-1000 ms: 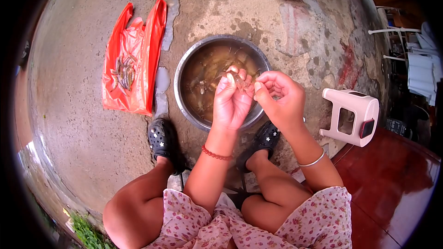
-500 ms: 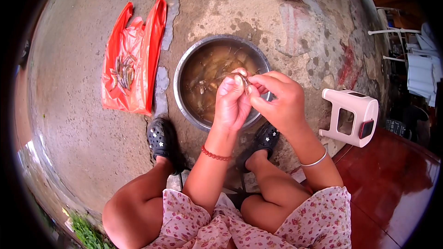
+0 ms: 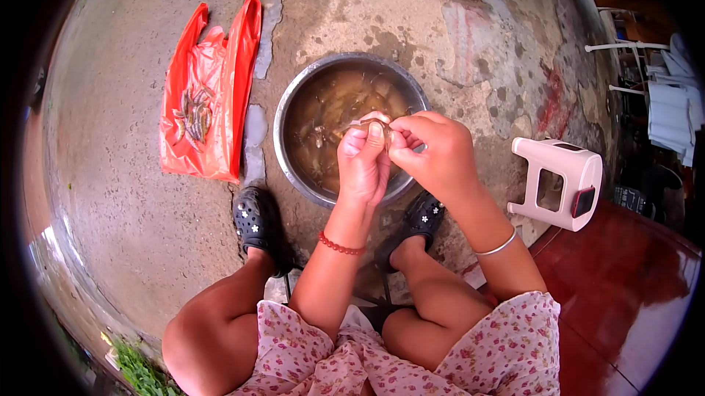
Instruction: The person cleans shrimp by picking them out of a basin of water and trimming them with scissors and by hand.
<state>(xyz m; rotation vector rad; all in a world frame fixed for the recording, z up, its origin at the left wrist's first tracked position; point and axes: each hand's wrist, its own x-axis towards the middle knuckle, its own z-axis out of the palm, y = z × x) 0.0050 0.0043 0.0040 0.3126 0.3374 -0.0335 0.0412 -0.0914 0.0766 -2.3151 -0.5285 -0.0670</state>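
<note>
My right hand (image 3: 437, 149) has drawn nearer my left hand (image 3: 363, 167); both pinch a small brownish shrimp (image 3: 388, 134) (mostly hidden) above the round silver metal basin (image 3: 280, 132).

Looks to me like the yard of a home, out of doors. Rough, patched concrete (image 3: 367, 11) runs underfoot up toward twelve o'clock, and green grass (image 3: 142, 370) sprouts between seven and eight. Glossy red paving (image 3: 617, 278) meets it near four, porch-like. A low pink stool (image 3: 581, 168) stands at three, and a metal basin (image 3: 280, 132) sits right on the ground mid-dial.
</note>
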